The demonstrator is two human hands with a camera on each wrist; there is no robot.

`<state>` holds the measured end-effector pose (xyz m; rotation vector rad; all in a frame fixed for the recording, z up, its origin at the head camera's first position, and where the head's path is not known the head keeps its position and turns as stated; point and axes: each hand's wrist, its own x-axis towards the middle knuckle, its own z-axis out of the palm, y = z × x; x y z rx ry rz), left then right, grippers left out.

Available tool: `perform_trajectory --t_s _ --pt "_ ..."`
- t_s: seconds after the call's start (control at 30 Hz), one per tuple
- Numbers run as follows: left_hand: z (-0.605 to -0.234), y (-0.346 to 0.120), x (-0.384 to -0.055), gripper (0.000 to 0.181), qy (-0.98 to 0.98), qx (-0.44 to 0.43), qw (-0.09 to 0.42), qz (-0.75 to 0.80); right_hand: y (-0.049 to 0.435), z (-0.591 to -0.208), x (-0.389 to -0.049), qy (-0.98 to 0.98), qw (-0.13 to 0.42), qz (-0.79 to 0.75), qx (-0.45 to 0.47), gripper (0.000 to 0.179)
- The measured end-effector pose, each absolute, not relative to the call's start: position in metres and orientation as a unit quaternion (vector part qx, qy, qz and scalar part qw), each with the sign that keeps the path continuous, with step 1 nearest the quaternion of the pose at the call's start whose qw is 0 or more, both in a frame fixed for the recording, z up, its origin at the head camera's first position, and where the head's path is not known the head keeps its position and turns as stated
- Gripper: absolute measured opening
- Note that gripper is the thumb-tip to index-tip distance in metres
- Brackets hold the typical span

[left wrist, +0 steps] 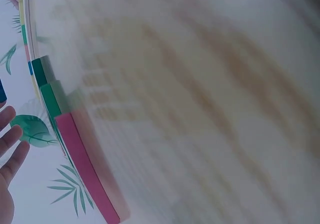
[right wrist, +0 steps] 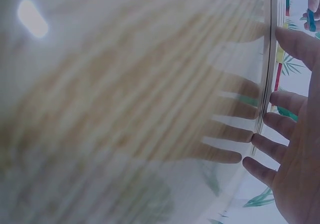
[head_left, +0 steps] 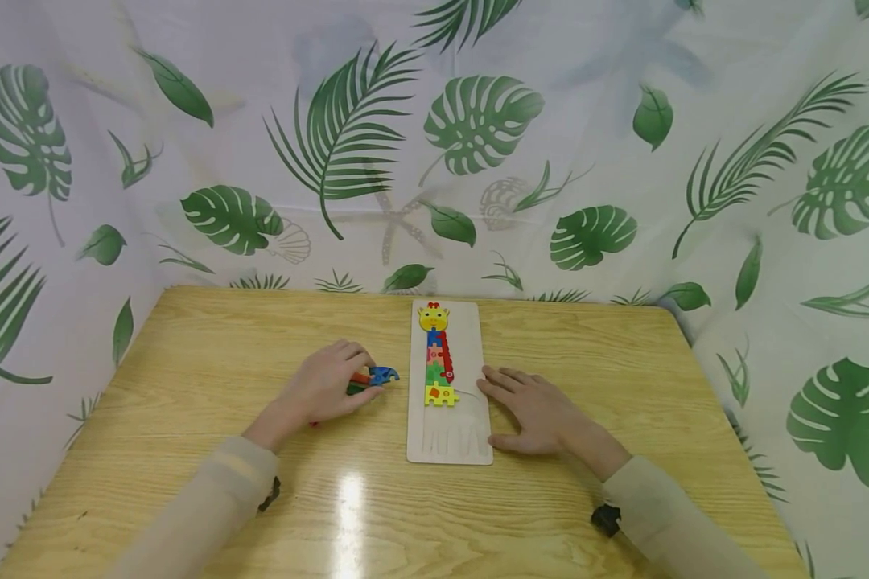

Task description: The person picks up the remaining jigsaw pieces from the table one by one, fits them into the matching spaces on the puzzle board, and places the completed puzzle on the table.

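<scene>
My left hand (head_left: 331,381) pinches a blue puzzle piece (head_left: 385,375) at its fingertips, left of the wooden puzzle board (head_left: 471,338). In the left wrist view, the blue piece shows only at the left edge, raised off the table. Under that hand lie loose pieces, partly hidden: green ones (left wrist: 52,103) and a long magenta-red one (left wrist: 87,169). A giraffe's yellow head (head_left: 434,318), a coloured neck (head_left: 435,354), a red mane strip (head_left: 446,358) and a yellow body piece (head_left: 440,395) sit in the board. My right hand (head_left: 532,410) rests with fingers spread at the board's right edge.
The board lies upright to me on the wood-grain table (head_left: 565,515), near its back edge. A white leaf-print cloth (head_left: 376,161) hangs behind and at both sides. Light glares off the tabletop in front of the board.
</scene>
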<state>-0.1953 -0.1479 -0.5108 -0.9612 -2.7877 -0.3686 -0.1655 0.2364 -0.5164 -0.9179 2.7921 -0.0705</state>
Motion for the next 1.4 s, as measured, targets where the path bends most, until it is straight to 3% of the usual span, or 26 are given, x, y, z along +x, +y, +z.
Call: perform_trajectory --t_s 0.43,1.4 --pt "-0.513 -0.129 -0.196 0.043 -0.921 -0.350 0.094 -0.141 0.236 -0.516 -0.165 0.944 0.090 -0.022 -0.317 0.090" --pt "-0.510 -0.081 -0.199 0.044 -0.907 -0.398 0.066 -0.119 0.237 -0.517 -0.166 0.943 0.094 -0.024 -0.320 0.090"
